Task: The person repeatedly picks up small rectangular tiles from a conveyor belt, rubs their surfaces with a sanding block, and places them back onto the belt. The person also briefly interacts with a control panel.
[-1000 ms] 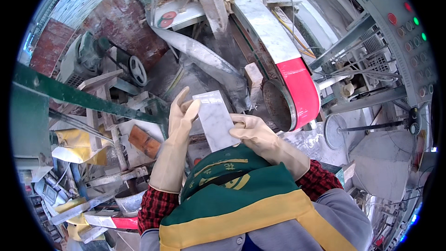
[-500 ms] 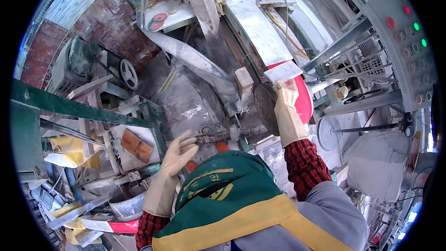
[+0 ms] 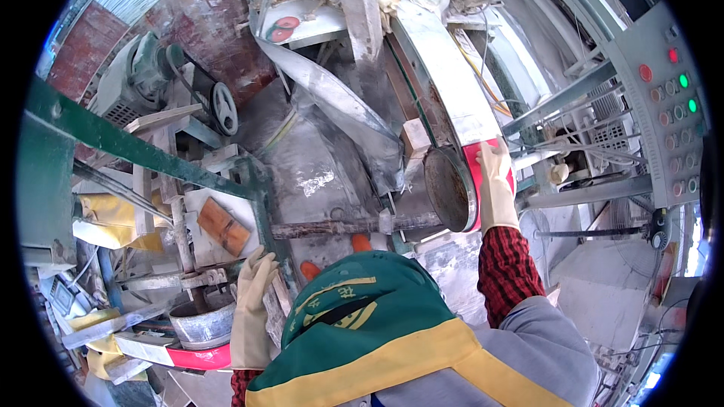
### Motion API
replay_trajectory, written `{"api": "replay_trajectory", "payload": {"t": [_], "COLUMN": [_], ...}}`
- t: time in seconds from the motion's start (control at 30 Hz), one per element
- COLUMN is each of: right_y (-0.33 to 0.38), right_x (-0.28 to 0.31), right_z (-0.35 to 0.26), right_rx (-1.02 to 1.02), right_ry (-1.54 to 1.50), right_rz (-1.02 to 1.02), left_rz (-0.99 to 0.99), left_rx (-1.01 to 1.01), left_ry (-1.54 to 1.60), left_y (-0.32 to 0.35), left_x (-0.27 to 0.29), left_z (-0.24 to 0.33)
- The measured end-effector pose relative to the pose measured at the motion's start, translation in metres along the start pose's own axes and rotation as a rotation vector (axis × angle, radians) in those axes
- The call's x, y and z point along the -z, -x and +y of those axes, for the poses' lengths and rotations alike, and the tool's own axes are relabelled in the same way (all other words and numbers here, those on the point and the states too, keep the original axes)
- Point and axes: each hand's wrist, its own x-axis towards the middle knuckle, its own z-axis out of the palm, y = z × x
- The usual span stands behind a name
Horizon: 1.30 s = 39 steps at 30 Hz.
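Observation:
My right hand (image 3: 495, 185), in a pale work glove, lies flat with fingers stretched on the red end of a conveyor belt (image 3: 445, 83), beside the round rusty roller (image 3: 447, 188). I cannot see a slab under the palm. My left hand (image 3: 253, 309), also gloved, is low at the left by the green frame post (image 3: 264, 211). Its fingers wrap the edge of an upright grey slab (image 3: 276, 310). My green and yellow head cover (image 3: 377, 332) hides what is below the hands.
A dusty grey chute (image 3: 332, 98) runs down the middle. A control panel (image 3: 667, 98) with red and green lights is at the right. A motor with a pulley wheel (image 3: 224, 105) sits at the upper left, a grey bucket (image 3: 202, 324) by my left hand.
Both hands held a pale slab in front of me. My right hand carried it up to the belt's red end and now lies flat there. My left hand dropped to the lower left.

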Motion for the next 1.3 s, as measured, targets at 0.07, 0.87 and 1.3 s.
{"api": "replay_trajectory", "payload": {"t": [0.07,0.87,1.3], "right_y": [0.002,0.245,0.266], "right_x": [0.0,-0.142,-0.162], "right_z": [0.002,0.028,0.037], "right_rx": [-0.108,-0.178,-0.209], "right_ry": [-0.552,-0.141,0.031], "right_rz": [0.039,-0.75,-0.876], "left_rz": [0.053,1.531,1.453], "left_rx": [-0.048,0.083,-0.329], "left_ry": [0.02,-0.814,-0.841], "left_y": [0.002,0.051,0.054], "left_x": [0.025,0.337,0.286], "left_z": [-0.003,-0.025,-0.003]}}
